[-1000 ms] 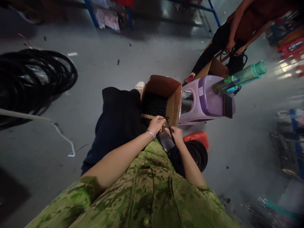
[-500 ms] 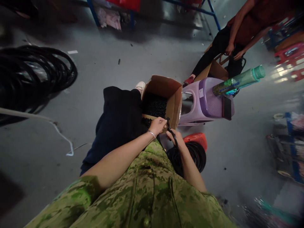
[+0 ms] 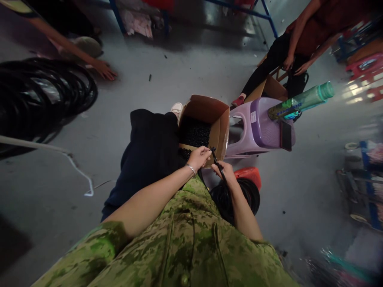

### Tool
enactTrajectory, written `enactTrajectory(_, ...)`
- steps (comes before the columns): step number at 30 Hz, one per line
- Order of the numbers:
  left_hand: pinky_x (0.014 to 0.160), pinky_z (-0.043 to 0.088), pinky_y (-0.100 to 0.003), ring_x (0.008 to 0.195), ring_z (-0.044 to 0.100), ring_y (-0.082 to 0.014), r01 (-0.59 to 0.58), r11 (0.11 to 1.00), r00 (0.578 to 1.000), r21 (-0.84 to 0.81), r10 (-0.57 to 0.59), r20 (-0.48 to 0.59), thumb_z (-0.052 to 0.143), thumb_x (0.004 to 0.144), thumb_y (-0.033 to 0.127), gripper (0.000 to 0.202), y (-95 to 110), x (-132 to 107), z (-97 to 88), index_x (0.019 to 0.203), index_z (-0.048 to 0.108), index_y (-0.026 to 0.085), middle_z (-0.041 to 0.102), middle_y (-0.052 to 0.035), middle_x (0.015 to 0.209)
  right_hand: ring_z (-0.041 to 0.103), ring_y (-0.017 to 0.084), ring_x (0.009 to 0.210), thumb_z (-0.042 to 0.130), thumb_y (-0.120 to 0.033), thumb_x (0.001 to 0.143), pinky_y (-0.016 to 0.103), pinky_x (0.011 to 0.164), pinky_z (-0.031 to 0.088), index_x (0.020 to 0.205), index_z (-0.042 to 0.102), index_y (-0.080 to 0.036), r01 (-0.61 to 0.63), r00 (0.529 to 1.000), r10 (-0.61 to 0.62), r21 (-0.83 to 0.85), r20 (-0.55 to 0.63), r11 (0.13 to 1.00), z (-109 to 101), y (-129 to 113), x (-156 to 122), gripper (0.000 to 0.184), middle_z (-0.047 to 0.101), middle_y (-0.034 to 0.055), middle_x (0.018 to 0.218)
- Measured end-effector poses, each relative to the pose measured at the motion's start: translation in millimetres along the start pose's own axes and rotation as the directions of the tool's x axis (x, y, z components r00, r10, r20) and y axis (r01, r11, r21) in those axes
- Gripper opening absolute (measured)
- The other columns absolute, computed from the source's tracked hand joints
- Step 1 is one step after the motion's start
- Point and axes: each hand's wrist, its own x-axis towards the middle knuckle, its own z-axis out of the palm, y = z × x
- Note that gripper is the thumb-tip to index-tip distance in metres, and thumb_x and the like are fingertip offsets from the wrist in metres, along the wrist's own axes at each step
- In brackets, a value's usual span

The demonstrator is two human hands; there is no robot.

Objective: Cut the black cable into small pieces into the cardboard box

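Observation:
My right hand [image 3: 226,172] is closed around a black hose [image 3: 220,169] near its end. A small black fitting [image 3: 213,150] shows at the tip of the hose. My left hand [image 3: 200,158] pinches at that fitting, thumb and fingertips together. Exactly what lies between the left fingertips is too small to make out. Both hands are over the near edge of an open cardboard box [image 3: 220,109], which holds many small black parts [image 3: 195,132]. Below my right forearm lies a coil of black hose [image 3: 253,197] beside a red plastic thing [image 3: 250,175].
Right of the box stands a purple stool [image 3: 269,133] bearing a green bottle [image 3: 308,101] and a phone [image 3: 286,136]. A seated co-worker [image 3: 308,40] is beyond it. Large black hose coils [image 3: 68,89] lie at left, where another person's hand [image 3: 104,69] reaches down.
My right hand and the hose have shifted slightly, and the hose looks straighter. Another person's arm has come in at upper left, and the white scrap on the floor there no longer shows.

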Motion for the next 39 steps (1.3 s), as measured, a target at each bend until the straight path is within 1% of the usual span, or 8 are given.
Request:
enactTrajectory(4,0.035,0.026,-0.015,0.032,0.036,-0.0018,0.023,1.000,1.000,-0.004,-0.023,-0.011,0.059,0.085,0.017,0.006,0.6,-0.5,0.3,0.080,0.056,0.014,0.052,0.0071,0.052,0.049,0.013,0.047,0.053,-0.074,0.077,0.022,0.046,0.034,0.057,0.054,-0.020,-0.047,0.997,0.043,-0.059,-0.071,0.997,6.7,-1.8,-7.0,0.058,0.053,0.0008,0.049)
enactTrajectory(14,0.036,0.029,-0.016,0.033,0.038,-0.0027,0.077,0.997,0.996,0.012,-0.077,-0.036,0.053,0.087,0.010,0.009,3.9,-1.3,1.2,0.079,0.051,0.015,0.053,0.0072,0.053,0.055,0.014,0.051,0.050,-0.071,0.080,0.021,0.049,0.036,0.059,0.057,-0.019,-0.103,0.986,0.087,-0.102,-0.143,0.989,19.7,-7.4,-10.3,0.056,0.057,0.0025,0.051)
enactTrajectory(17,0.036,0.030,-0.016,0.033,0.039,-0.0028,0.078,0.997,0.996,0.020,-0.078,-0.034,0.051,0.088,0.010,0.013,3.5,-1.7,1.4,0.077,0.050,0.015,0.053,0.0071,0.052,0.052,0.013,0.052,0.048,-0.070,0.082,0.022,0.050,0.036,0.061,0.056,-0.019,-0.084,0.992,0.081,-0.024,-0.099,0.996,19.8,-6.8,-12.5,0.055,0.057,0.0020,0.053)
enactTrajectory(21,0.036,0.032,-0.016,0.033,0.041,-0.0032,0.055,0.998,0.998,0.004,-0.055,-0.030,0.051,0.089,0.011,0.011,3.3,-2.1,0.8,0.078,0.051,0.015,0.054,0.0069,0.052,0.053,0.014,0.057,0.045,-0.067,0.086,0.023,0.054,0.039,0.070,0.058,-0.018,-0.008,1.000,0.007,0.102,0.011,0.995,18.5,-6.4,-16.8,0.053,0.059,0.0022,0.059)
enactTrajectory(25,0.036,0.030,-0.015,0.033,0.040,-0.0028,0.053,0.999,0.999,-0.008,-0.053,-0.010,0.052,0.087,0.011,0.008,1.9,-1.5,-0.3,0.080,0.053,0.014,0.053,0.0069,0.051,0.054,0.015,0.059,0.044,-0.068,0.086,0.024,0.056,0.041,0.075,0.060,-0.018,0.006,1.000,-0.009,0.122,0.021,0.993,17.5,-6.0,-17.9,0.054,0.060,0.0030,0.063)
enactTrajectory(30,0.035,0.027,-0.015,0.032,0.037,-0.0026,0.052,0.999,0.999,-0.015,-0.052,0.009,0.055,0.086,0.011,0.006,-1.1,-0.6,-0.5,0.082,0.054,0.015,0.053,0.0070,0.050,0.050,0.013,0.051,0.044,-0.069,0.085,0.022,0.050,0.037,0.063,0.056,-0.019,-0.031,0.999,0.029,0.073,0.032,0.997,11.9,-5.8,-15.0,0.056,0.055,0.0012,0.052)
enactTrajectory(35,0.035,0.026,-0.016,0.031,0.034,-0.0028,0.069,0.997,0.997,0.018,-0.069,-0.023,0.054,0.085,0.011,0.010,-2.0,0.0,0.1,0.077,0.052,0.016,0.050,0.0074,0.048,0.051,0.013,0.049,0.051,-0.072,0.079,0.021,0.046,0.033,0.058,0.056,-0.019,-0.066,0.997,0.065,-0.057,-0.035,0.996,4.6,-1.6,-13.4,0.057,0.054,0.0013,0.048)
enactTrajectory(39,0.035,0.025,-0.016,0.031,0.033,-0.0026,0.080,0.997,0.996,0.024,-0.079,-0.039,0.055,0.084,0.012,0.013,-2.7,0.7,0.8,0.073,0.050,0.016,0.051,0.0073,0.049,0.053,0.014,0.049,0.052,-0.072,0.079,0.021,0.045,0.033,0.056,0.057,-0.019,-0.069,0.996,0.063,-0.112,-0.055,0.991,5.6,1.2,-13.1,0.058,0.055,0.0019,0.047)
